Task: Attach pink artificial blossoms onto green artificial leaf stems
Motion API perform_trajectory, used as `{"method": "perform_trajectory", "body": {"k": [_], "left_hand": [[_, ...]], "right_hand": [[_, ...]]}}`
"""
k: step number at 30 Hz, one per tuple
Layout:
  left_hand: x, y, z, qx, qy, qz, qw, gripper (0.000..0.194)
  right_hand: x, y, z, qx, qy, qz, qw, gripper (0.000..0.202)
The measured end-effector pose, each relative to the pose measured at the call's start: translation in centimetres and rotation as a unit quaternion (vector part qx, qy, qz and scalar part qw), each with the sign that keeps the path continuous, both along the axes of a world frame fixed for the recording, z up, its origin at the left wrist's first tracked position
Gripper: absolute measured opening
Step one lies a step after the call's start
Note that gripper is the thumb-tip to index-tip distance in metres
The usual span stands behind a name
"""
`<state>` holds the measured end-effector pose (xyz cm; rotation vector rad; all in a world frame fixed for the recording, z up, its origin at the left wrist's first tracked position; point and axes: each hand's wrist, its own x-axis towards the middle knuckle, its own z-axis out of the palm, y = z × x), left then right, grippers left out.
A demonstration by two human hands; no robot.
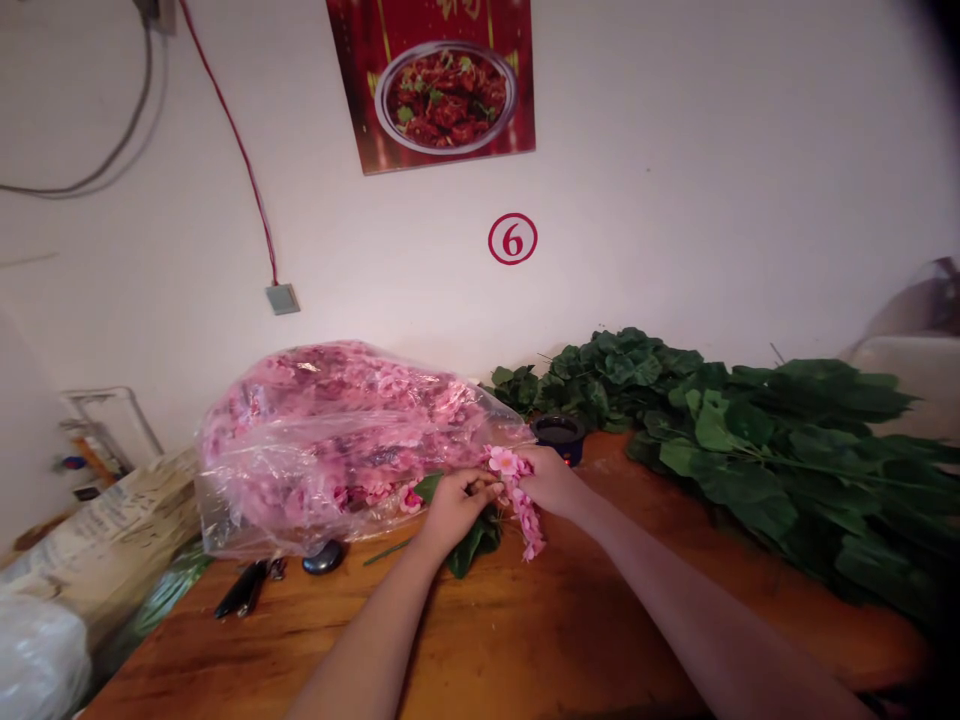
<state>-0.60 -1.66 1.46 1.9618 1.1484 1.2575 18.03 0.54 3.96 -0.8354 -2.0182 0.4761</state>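
Observation:
My left hand (466, 505) is closed, its thumb and fingers pinched close to a leafy green stem (474, 548) that runs beneath it. Beside it my right hand (556, 484) is closed around a sprig of pink artificial blossoms (528, 520), which hangs down between the two hands. The hands almost meet at the sprig, and the exact join of stem and blossoms is hidden by the fingers. Just behind them lies a clear plastic bag (322, 440) full of pink blossoms. A small dark round pot (559, 436) with a red light stands behind my right hand.
Large piles of green artificial leaves (742, 450) cover the table's right and back. At left on the wooden table (510, 650) lie keys with a black fob (244, 588) and a dark oval object (323, 557). Brown sacks (112, 530) stand off the left edge; a white wall rises behind.

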Motion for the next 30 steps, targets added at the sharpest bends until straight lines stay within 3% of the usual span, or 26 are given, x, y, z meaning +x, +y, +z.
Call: {"method": "perform_trajectory", "body": {"k": [5,10,15,19,26,30], "left_hand": [[0.0,-0.2,0.4,0.035,0.003,0.003,0.999,0.027],[-0.4,-0.2,1.1,0.074,-0.023,0.047,0.996,0.026],[-0.9,0.1,1.5,0.068,-0.060,0.071,0.993,0.025],[-1.0,0.1,1.5,0.051,-0.067,0.053,0.995,0.025],[-0.5,-0.3,1.6,0.004,-0.005,-0.017,1.000,0.031],[-0.1,-0.9,1.9,0.040,0.025,-0.008,0.999,0.029]], "right_hand": [[0.0,0.0,-0.1,-0.024,0.022,0.000,0.999,0.016],[0.1,0.3,0.2,-0.076,0.083,-0.023,0.993,0.023],[0.2,0.1,0.5,-0.130,0.135,-0.048,0.981,0.025],[0.1,-0.1,0.4,-0.167,0.179,-0.041,0.969,0.025],[0.0,0.6,0.5,-0.116,0.191,-0.058,0.973,0.022],[-0.6,0.2,0.2,-0.108,0.170,-0.050,0.978,0.013]]}}
